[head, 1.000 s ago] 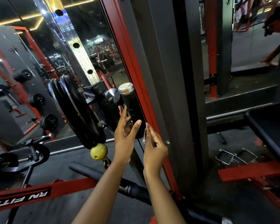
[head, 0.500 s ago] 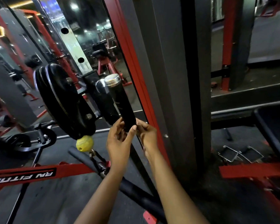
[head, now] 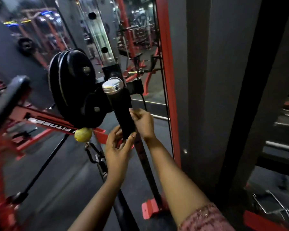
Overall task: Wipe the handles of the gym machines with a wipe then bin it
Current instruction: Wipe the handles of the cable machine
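Note:
A black cylindrical handle point(head: 122, 112) with a chrome cap point(head: 112, 87) stands tilted in front of the machine's pulley block. My left hand point(head: 118, 150) reaches up from below and pinches the handle's lower end between thumb and fingers. My right hand point(head: 143, 122) is on the handle's right side, a little higher, with its fingers curled against the grip. No wipe shows between the fingers; they may be hiding it.
Black weight plates point(head: 72, 87) sit left of the handle, with a yellow ball point(head: 83, 135) and a carabiner chain point(head: 93, 152) hanging below. A red upright point(head: 167, 80) and grey column point(head: 207, 97) stand close on the right. Metal stirrup handles point(head: 270, 207) lie on the floor at lower right.
The view has swung left and closer. My right hand has climbed from the handle's lower end to its right side. The small white piece seen near my fingers a second ago has gone from sight.

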A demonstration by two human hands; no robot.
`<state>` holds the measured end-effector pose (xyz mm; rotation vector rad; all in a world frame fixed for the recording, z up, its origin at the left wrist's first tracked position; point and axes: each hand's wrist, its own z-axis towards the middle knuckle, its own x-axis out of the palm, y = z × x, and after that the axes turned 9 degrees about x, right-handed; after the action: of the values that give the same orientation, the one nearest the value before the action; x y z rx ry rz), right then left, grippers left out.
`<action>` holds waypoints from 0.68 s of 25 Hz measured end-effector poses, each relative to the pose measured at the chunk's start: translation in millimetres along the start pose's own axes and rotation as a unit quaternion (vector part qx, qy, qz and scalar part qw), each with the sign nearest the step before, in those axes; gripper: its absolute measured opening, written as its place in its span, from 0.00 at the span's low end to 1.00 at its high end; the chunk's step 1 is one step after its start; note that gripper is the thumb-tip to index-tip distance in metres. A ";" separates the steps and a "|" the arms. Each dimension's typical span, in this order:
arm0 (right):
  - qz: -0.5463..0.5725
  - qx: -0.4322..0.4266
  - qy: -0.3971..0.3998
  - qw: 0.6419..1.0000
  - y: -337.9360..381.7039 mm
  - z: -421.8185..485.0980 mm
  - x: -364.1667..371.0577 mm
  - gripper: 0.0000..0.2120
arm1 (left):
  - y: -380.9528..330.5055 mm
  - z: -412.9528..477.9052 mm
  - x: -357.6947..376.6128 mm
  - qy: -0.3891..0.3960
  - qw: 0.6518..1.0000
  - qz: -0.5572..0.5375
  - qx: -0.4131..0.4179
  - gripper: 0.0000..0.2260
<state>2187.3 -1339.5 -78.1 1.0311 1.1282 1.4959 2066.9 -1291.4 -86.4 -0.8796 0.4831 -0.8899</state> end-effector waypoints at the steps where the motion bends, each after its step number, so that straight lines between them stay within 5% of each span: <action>1: -0.022 -0.009 0.008 1.000 0.8 6.3 1.9 0.06 | -1.1 -0.7 0.1 0.002 1.000 0.017 0.005 0.19; 7: -0.134 -0.082 0.138 0.978 4.8 -17.5 -28.7 0.10 | -2.2 -2.2 -1.4 0.003 0.997 0.065 0.027 0.17; 10: -0.142 -0.108 0.133 0.975 4.4 -40.3 -43.7 0.12 | -0.4 -1.5 -1.7 0.011 0.997 0.072 0.029 0.17; 13: 0.027 -0.013 0.145 0.989 5.2 -59.9 -50.8 0.13 | -2.4 -2.9 -1.9 0.011 0.997 0.062 0.035 0.14; 17: 0.324 0.195 0.111 0.919 10.0 -67.2 -49.0 0.10 | -9.8 -0.2 -3.1 0.035 0.995 0.084 0.041 0.14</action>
<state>2129.4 -1399.5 -86.4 1.6589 1.3550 1.9871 2060.5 -1292.1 -78.4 -0.7235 0.5691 -0.7815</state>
